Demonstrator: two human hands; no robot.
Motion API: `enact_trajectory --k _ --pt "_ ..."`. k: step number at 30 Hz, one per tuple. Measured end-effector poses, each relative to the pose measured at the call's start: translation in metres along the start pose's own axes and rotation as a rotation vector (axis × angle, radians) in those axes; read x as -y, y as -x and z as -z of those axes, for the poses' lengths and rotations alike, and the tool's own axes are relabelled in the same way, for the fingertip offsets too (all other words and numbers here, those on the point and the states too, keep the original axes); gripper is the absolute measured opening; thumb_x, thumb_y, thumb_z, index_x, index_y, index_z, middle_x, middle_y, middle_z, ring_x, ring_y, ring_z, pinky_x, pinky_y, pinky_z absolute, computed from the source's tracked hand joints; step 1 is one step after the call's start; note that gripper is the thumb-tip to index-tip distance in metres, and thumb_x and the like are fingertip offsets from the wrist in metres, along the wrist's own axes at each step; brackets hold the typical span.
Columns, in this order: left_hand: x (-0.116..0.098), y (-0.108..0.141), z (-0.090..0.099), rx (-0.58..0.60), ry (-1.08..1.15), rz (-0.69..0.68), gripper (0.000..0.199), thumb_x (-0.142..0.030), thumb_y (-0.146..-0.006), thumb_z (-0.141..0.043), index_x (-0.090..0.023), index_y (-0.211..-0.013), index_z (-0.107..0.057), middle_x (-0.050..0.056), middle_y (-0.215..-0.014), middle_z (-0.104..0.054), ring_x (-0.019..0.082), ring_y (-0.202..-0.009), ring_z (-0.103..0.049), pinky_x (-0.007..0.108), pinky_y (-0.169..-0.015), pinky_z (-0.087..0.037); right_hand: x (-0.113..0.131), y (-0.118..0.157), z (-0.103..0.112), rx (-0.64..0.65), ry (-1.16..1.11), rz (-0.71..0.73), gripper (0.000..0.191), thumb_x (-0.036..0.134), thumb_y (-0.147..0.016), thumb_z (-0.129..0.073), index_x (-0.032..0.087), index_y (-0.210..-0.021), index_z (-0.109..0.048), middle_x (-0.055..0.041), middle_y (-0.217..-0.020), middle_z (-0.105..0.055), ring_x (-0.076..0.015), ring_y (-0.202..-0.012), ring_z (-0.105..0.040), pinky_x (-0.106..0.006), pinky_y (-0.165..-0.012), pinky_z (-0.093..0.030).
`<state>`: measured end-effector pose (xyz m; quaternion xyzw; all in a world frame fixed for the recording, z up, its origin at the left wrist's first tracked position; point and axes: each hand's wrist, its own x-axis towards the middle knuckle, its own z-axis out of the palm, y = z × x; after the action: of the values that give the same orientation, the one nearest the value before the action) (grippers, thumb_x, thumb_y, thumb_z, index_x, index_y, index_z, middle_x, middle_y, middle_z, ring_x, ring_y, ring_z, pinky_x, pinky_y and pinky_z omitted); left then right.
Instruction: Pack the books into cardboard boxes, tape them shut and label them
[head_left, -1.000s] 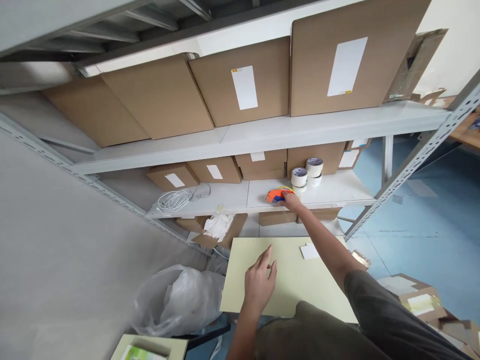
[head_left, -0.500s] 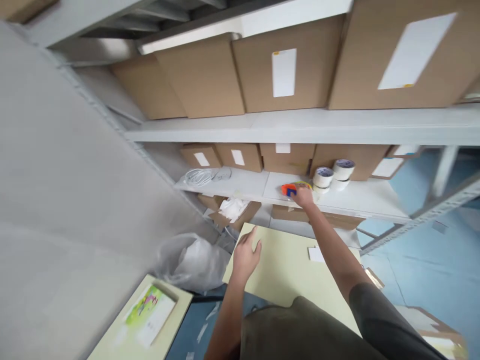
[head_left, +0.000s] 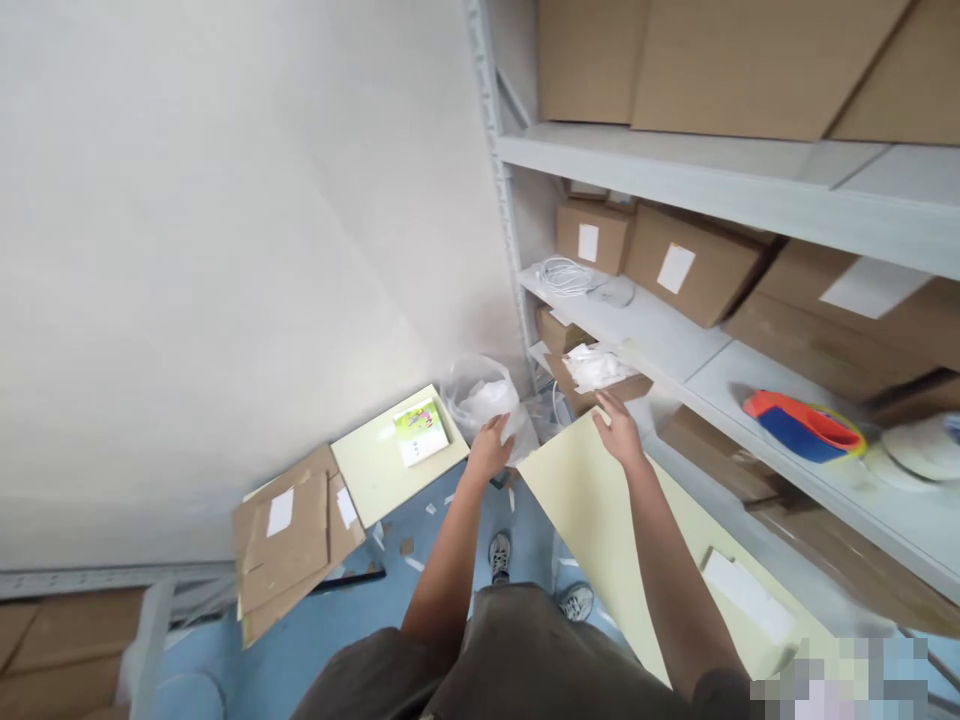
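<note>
My left hand [head_left: 489, 450] is stretched out in front of a clear plastic bag [head_left: 456, 385] with white stuff in it; its fingers are apart and hold nothing. Over the corner of a pale yellow tabletop [head_left: 592, 510], my right hand [head_left: 619, 430] is open and empty. Just beyond it lies an opened cardboard box with crumpled white material [head_left: 598, 367]. An orange and blue object [head_left: 806, 425], perhaps a tape dispenser, rests on the middle shelf to the right, beside white tape rolls [head_left: 919, 448].
A shelving rack [head_left: 675, 170] full of cardboard boxes runs along the right. Coiled white cable [head_left: 566, 277] lies on its middle shelf. Left of me, a small table [head_left: 367, 450] bears a green-and-white box [head_left: 421, 432], near flattened cardboard [head_left: 289, 540]. Scraps litter the blue floor [head_left: 397, 600].
My right hand has left the orange and blue object on the shelf and come down over the tabletop. The view has turned left, and my left hand is now by the plastic bag.
</note>
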<state>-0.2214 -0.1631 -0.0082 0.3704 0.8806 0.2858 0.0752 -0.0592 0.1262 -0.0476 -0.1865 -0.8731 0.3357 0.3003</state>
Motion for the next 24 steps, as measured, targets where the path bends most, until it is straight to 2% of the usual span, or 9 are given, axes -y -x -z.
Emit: enact_trajectory --k 4,8,12,16,20,24 --pt "0.090 0.034 0.022 -0.061 0.005 0.230 0.056 -0.026 -0.095 -0.062 -0.016 -0.150 -0.056 0.018 -0.148 -0.062 0.032 -0.138 -0.058 0.046 -0.119 -0.044 0.043 -0.007 -0.082 0.189 -0.058 0.011 0.052 0.044 -0.102 -0.049 0.020 -0.146 -0.064 -0.0155 -0.156 -0.056 -0.0322 -0.149 -0.047 -0.053 -0.125 -0.038" --pt "0.167 0.057 0.039 -0.058 0.012 0.407 0.058 -0.028 -0.096 -0.060 -0.015 -0.152 -0.053 0.019 -0.150 -0.060 0.032 -0.139 -0.057 0.046 -0.118 -0.044 0.085 -0.011 -0.158 0.324 -0.081 0.067 0.051 0.039 -0.101 -0.050 0.021 -0.147 -0.063 -0.0130 -0.161 -0.052 -0.0322 -0.152 -0.043 -0.054 -0.125 -0.038" --pt "0.235 0.061 0.056 -0.051 0.058 0.482 0.059 -0.028 -0.097 -0.058 -0.013 -0.153 -0.051 0.020 -0.154 -0.057 0.031 -0.143 -0.054 0.044 -0.119 -0.041 0.119 -0.017 -0.234 0.394 -0.071 0.062 0.053 0.033 -0.098 -0.051 0.019 -0.148 -0.062 -0.0129 -0.161 -0.051 -0.0308 -0.151 -0.045 -0.053 -0.126 -0.038" --pt "0.304 0.049 0.070 -0.047 0.156 0.581 0.061 -0.029 -0.097 -0.060 -0.013 -0.155 -0.050 0.020 -0.154 -0.057 0.029 -0.139 -0.059 0.040 -0.115 -0.044 0.143 -0.022 -0.316 0.464 -0.045 0.027 0.055 0.033 -0.096 -0.051 0.020 -0.148 -0.062 -0.0124 -0.162 -0.050 -0.0297 -0.152 -0.044 -0.051 -0.127 -0.037" --pt "0.364 0.033 0.066 0.007 0.300 0.753 0.061 -0.031 -0.096 -0.062 -0.014 -0.154 -0.051 0.020 -0.151 -0.060 0.028 -0.134 -0.063 0.036 -0.111 -0.046 0.158 -0.022 -0.399 0.567 0.003 -0.001 0.057 0.028 -0.096 -0.048 0.019 -0.151 -0.058 -0.0114 -0.162 -0.051 -0.0280 -0.152 -0.044 -0.048 -0.129 -0.034" --pt "0.404 0.029 0.043 -0.031 0.432 0.858 0.065 -0.036 -0.089 -0.070 -0.012 -0.148 -0.054 0.024 -0.148 -0.061 0.031 -0.139 -0.058 0.042 -0.115 -0.042 0.166 -0.010 -0.473 0.712 0.148 -0.122 0.065 0.023 -0.096 -0.047 0.015 -0.160 -0.045 -0.0122 -0.171 -0.036 -0.0306 -0.160 -0.029 -0.048 -0.130 -0.031"
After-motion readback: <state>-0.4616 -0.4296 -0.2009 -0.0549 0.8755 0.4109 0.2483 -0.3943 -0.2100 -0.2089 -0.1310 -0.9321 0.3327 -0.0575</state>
